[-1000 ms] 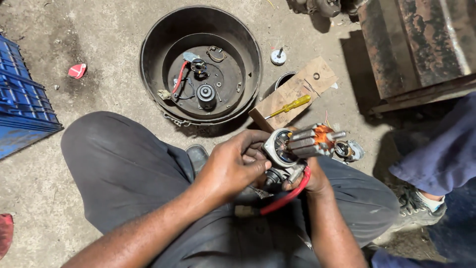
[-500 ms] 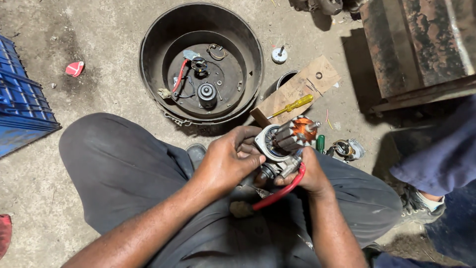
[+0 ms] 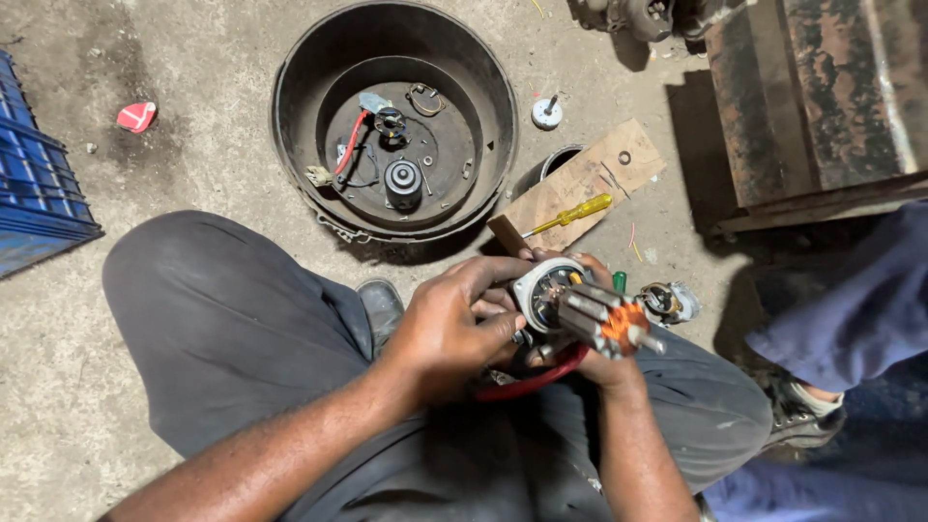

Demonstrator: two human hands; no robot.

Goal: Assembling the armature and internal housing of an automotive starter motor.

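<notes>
Both hands' grip (image 3: 454, 324) on motor armature (image 3: 580, 314)

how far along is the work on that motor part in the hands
Done: the round black housing lies open on the floor, small parts loose inside. In hand: both hands, left and right, grip the motor armature over the lap. Left: the yellow screwdriver lies unused on cardboard; nothing is back in the housing.

I see my left hand (image 3: 449, 329) reaching in from the lower left, forearm angled up, fingers curled forward and closed in a grip, back of the hand to the camera. My right hand (image 3: 599, 362) comes up from below, mostly hidden, fingers wrapped underneath and closed.
</notes>
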